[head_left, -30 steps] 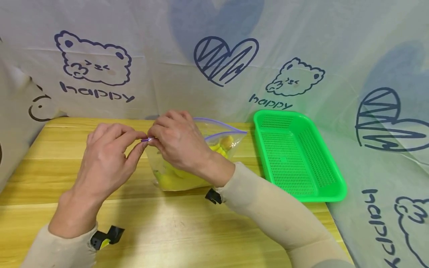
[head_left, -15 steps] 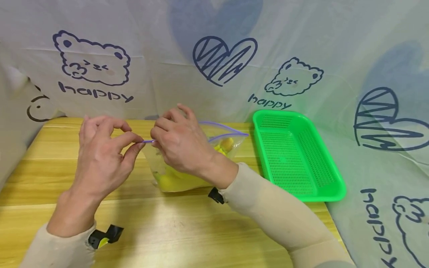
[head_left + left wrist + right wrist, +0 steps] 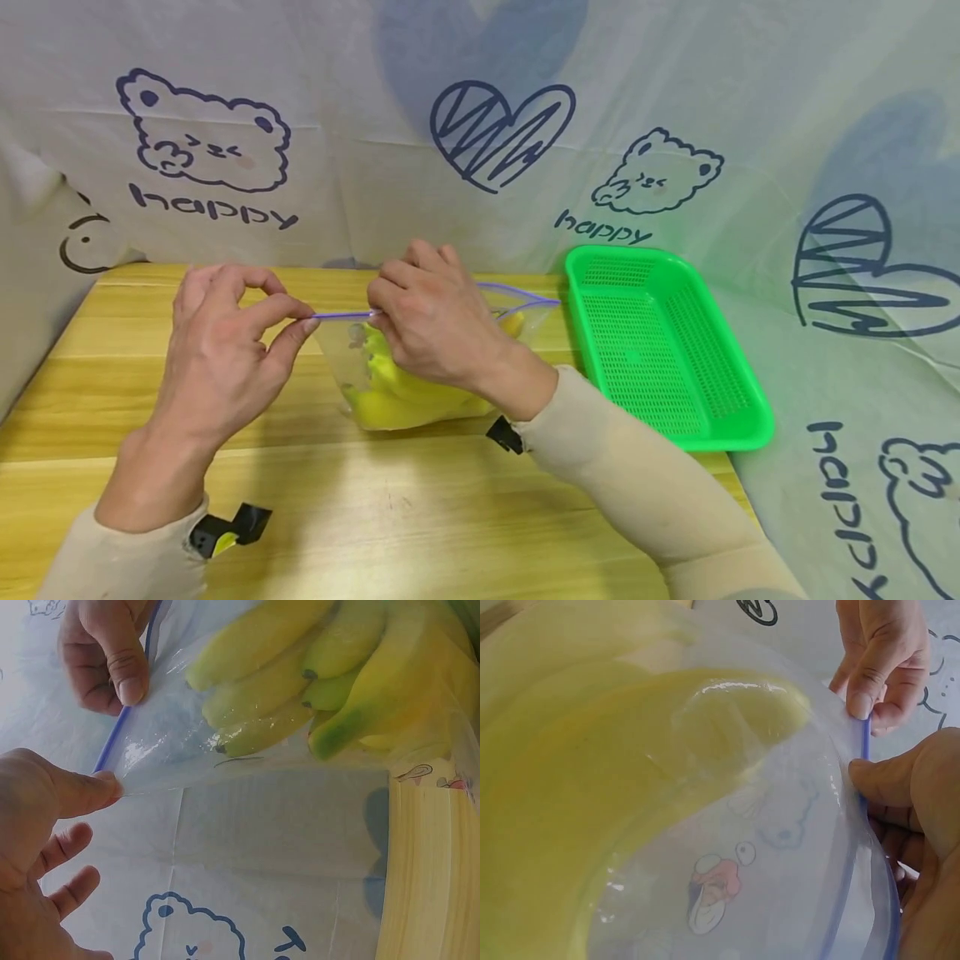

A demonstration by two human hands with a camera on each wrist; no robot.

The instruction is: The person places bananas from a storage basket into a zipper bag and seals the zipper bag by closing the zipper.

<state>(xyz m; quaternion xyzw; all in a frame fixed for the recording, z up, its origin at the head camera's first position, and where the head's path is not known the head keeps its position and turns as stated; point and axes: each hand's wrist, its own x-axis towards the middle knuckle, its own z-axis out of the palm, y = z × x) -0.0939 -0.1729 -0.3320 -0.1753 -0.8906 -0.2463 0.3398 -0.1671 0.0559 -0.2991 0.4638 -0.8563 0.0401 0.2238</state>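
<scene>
A clear zip-lock bag (image 3: pixel 335 362) with a blue-purple zip strip (image 3: pixel 341 316) stands on the table, with yellow bananas (image 3: pixel 255 649) inside. At the strip's left end, my left hand (image 3: pixel 225 350) pinches the corner between thumb and index finger, its other fingers loosely bent. Farther right, my right hand (image 3: pixel 442 325) pinches the strip between thumb and fingers, its fingertips partly hidden in the head view. Between the hands the strip runs straight as one line. Right of my right hand, the bag's mouth (image 3: pixel 517 292) gapes in two separate edges. A small cartoon print (image 3: pixel 716 889) shows through the plastic.
A green plastic basket (image 3: pixel 637 358) with perforated sides stands at the table's right edge, close to the bag's right corner. The wood-grain table (image 3: pixel 390 517) ends at a pale printed cloth (image 3: pixel 360 150) hanging behind and at the sides.
My right hand has slid right along the zip strip, lengthening the straight stretch between the hands. My left hand has shifted slightly left, still pinching the corner. The gaping part of the mouth is shorter.
</scene>
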